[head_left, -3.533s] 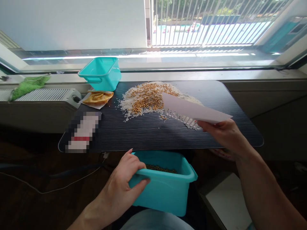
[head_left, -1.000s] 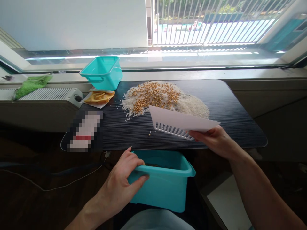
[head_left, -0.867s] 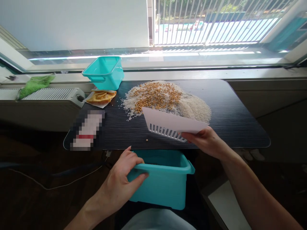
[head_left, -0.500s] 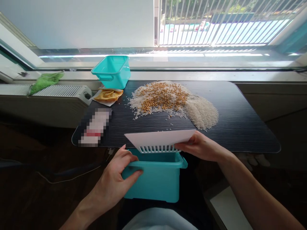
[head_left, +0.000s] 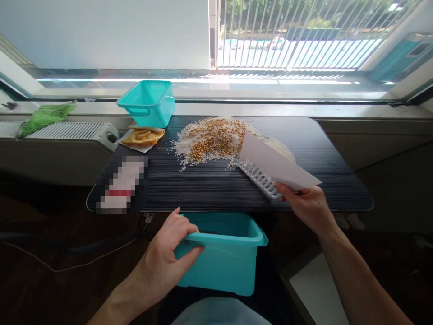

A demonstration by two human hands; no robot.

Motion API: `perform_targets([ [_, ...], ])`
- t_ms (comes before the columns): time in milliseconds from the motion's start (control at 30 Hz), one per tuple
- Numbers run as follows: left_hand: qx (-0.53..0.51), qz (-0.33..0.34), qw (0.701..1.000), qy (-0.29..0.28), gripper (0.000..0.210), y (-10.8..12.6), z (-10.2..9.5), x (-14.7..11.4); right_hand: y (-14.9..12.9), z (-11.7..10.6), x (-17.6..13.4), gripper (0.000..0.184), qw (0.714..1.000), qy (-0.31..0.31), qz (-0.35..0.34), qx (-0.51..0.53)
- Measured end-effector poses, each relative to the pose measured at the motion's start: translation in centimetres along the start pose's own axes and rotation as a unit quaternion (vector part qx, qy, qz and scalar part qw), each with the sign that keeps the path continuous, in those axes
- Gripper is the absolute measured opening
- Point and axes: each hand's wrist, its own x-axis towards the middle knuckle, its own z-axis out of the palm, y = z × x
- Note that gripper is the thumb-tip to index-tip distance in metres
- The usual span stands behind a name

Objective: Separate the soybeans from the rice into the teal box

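Observation:
My left hand (head_left: 176, 246) grips the near left rim of a turquoise plastic bin (head_left: 223, 262), thumb outside and fingers over the edge. The bin stands in front of the table edge, close to my body; its inside is dark. My right hand (head_left: 307, 205) is closed on a white slotted piece (head_left: 275, 164), a flat panel with a row of slots along its lower side. It is tilted above the table, its far end by a spread heap of white rice (head_left: 184, 146) and yellow-brown peas or beans (head_left: 216, 137). The panel hides part of the rice.
A second turquoise bin (head_left: 149, 106) stands at the table's back left. In front of it, a folded yellow cloth-like item (head_left: 142, 135) lies on white paper. A blurred-out flat object (head_left: 123, 183) lies front left. A green cloth (head_left: 47, 117) rests on the radiator (head_left: 74, 135).
My right hand has moved the white slotted piece from above the near bin up and right to the heap, turning it. My left hand still holds the bin rim. The view has shifted slightly.

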Motion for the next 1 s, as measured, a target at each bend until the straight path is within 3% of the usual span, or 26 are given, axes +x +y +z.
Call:
perform_targets([
  [200,0.000,-0.002,1.000,-0.013,0.006,0.3,0.3,0.2,-1.0,0.2,1.5,0.031,0.998,-0.019,-0.048,-0.026],
  [367,0.001,-0.003,1.000,-0.015,0.007,0.3,0.3,0.2,-1.4,0.1,1.5,0.021,0.992,-0.072,-0.101,-0.005],
  [767,0.004,-0.006,1.000,-0.013,0.007,0.6,0.1,0.3,-1.6,0.5,1.3,0.031,0.985,-0.131,-0.114,0.005],
  [933,-0.005,0.001,1.000,-0.006,0.008,0.5,0.6,0.6,-0.7,-0.3,-0.4,0.027,0.976,-0.177,-0.126,-0.025],
  [1000,-0.011,0.003,1.000,-0.002,0.008,0.5,0.9,0.7,-0.9,-0.9,-1.7,0.024,0.965,-0.227,-0.128,-0.018],
])
